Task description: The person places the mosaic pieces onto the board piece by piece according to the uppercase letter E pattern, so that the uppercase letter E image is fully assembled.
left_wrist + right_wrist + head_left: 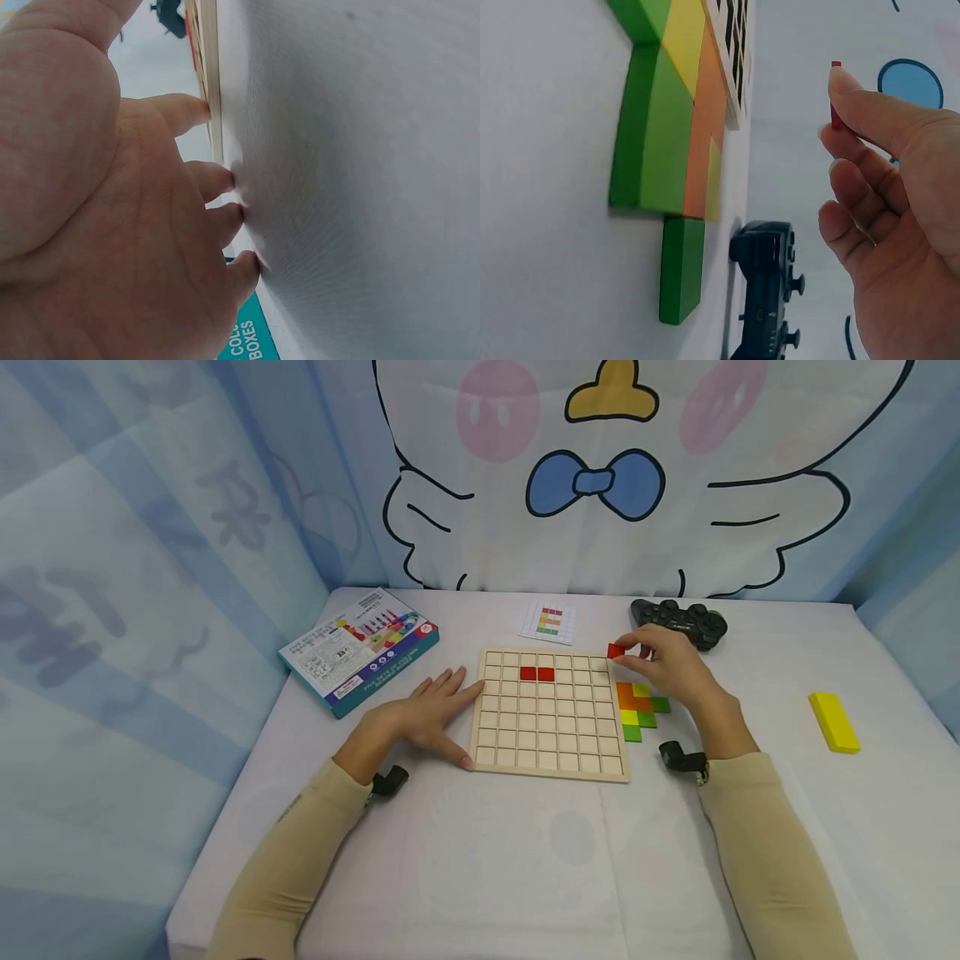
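The right hand [666, 665] pinches a red block [616, 651] between thumb and fingertips, near the centre right of the head view; the block sits at the very tip of the grip, on the hand's left side in the frame, and appears by the upper right corner of the wooden grid board [528, 722]. In the right wrist view the red block shows edge-on in the upper right, its top end poking past the thumb tip and its lower end beside a fingertip, apart from the board and raised off the table [480, 860]; the other fingers curl loosely below it. The left hand [426, 714] lies with fingers spread at the board's left edge, thumb and forefinger touching the rim, while in the left wrist view the remaining fingertips rest on the tablecloth. Two red squares [537, 674] sit side by side in the grid's upper part. Right of the board, just below the right hand in the head view, lies a cluster of orange, yellow and green blocks [631, 717]. A black controller [708, 625] lies behind that hand, a patterned card [548, 622] at upper centre, a printed box [352, 647] at left, and a yellow bar [834, 722] at far right.
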Tool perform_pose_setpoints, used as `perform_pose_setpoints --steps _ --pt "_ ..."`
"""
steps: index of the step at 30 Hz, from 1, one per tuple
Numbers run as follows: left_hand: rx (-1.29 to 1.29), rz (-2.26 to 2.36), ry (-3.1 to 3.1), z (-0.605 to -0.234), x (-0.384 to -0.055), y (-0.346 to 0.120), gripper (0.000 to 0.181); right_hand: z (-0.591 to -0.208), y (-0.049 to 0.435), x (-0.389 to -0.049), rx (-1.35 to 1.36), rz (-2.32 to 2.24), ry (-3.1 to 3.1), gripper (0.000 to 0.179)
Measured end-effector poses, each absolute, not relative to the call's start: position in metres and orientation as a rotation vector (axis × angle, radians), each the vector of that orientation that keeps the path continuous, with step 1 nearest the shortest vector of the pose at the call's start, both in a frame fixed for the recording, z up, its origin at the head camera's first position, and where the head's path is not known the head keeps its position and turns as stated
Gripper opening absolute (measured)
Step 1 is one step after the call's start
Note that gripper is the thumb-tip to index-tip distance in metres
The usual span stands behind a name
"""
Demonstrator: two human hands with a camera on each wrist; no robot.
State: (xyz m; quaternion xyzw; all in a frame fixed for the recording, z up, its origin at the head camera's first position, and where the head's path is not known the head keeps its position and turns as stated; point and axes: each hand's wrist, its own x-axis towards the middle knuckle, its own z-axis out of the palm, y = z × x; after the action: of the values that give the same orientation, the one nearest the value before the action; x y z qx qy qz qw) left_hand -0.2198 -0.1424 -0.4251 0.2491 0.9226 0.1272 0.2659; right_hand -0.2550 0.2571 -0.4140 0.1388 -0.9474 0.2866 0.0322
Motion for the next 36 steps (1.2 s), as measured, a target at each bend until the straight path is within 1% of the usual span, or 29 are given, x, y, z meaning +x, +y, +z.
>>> perform_pose_setpoints --steps 5,11,19,24,28,36 --pt "0.681 0.343 2.487 -0.425 -0.220 -0.142 0.131 -0.412 0.246 -0.255 0.489 0.881 -2.919 0.027" --pt "0.682 0.345 2.487 -0.425 -0.220 -0.142 0.131 -0.410 0.232 -0.256 0.538 0.893 -2.978 0.030" --pt "0.675 0.344 2.488 -0.424 -0.220 -0.141 0.131 -0.407 0.215 -0.260 0.636 0.983 -3.006 0.028" --pt "0.683 0.346 2.488 -0.424 -0.219 -0.141 0.131 -0.408 0.207 -0.264 0.652 1.004 -3.031 0.027" --pt "0.682 0.352 2.488 -0.424 -0.219 -0.140 0.131 -0.411 0.203 -0.266 0.660 0.934 -3.068 0.027" --pt "0.681 0.350 2.494 -0.425 -0.219 -0.141 0.131 -0.416 0.196 -0.264 0.580 0.931 -3.067 0.029"
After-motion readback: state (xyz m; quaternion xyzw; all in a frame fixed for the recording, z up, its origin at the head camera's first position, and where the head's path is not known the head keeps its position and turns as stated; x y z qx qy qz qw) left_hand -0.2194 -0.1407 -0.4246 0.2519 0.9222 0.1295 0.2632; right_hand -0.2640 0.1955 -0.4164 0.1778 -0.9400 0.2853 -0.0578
